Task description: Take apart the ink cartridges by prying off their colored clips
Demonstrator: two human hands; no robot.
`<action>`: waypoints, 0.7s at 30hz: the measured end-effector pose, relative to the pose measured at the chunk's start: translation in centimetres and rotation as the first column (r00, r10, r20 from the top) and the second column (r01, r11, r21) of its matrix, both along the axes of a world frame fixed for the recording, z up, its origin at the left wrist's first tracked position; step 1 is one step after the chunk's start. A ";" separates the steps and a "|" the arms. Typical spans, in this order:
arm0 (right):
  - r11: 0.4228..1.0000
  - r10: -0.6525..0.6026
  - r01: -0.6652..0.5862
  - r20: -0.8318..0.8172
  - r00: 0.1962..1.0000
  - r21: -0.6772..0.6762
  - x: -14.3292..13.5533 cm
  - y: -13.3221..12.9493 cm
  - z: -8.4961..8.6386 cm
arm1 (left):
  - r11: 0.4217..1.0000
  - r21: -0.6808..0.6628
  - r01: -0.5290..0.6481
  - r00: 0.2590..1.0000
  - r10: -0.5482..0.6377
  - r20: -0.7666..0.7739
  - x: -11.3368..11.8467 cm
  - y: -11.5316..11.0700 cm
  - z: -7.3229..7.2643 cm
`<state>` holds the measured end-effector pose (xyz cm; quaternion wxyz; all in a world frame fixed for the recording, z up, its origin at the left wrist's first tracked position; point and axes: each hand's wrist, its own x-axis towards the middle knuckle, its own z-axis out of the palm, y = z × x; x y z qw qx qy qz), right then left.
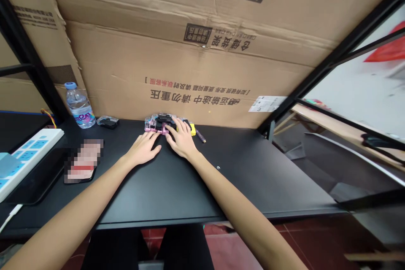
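Observation:
A small cluster of pink and black pieces point(160, 126), some in clear plastic, lies at the back of the black desk against the cardboard. What the pieces are is too small to make out. My left hand point(143, 148) reaches to the cluster's near left edge, palm down, fingers stretched forward and thumb apart. Over its right part lies my right hand point(182, 139), fingers spread on the pieces. Beside those fingers a yellow item point(193, 129) shows, partly covered. A slim dark pen-like stick point(200, 136) rests just right of it.
A water bottle point(79, 107) and a black item in clear plastic point(108, 122) stand at the back left. A phone point(84, 162), a black tablet-like slab point(39, 177) and a white power strip point(47, 139) lie left. Cardboard point(126, 63) walls the back; black frame posts flank it.

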<state>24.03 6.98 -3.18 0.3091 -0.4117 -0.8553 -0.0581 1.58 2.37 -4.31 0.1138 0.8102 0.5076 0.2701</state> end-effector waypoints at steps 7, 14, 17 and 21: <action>0.997 -0.070 0.070 0.035 0.997 -0.019 -3.4 1.1 0.1 | 1.000 -0.024 0.019 0.998 -0.020 -0.054 -0.5 -0.3 0.4; 0.998 0.056 -0.052 -0.284 0.957 0.022 -1.0 -1.5 3.1 | 1.000 0.013 0.005 0.974 -0.008 0.226 0.0 -0.4 1.5; 0.971 0.104 -0.214 -0.622 0.776 -0.106 -0.1 -3.5 2.9 | 0.997 -0.077 0.022 0.807 0.027 0.590 0.5 -0.5 2.4; 0.747 -0.108 -0.499 -0.821 0.560 -0.439 -0.5 -4.7 0.7 | 0.942 -0.199 0.272 0.700 -0.052 0.713 0.9 -1.0 2.8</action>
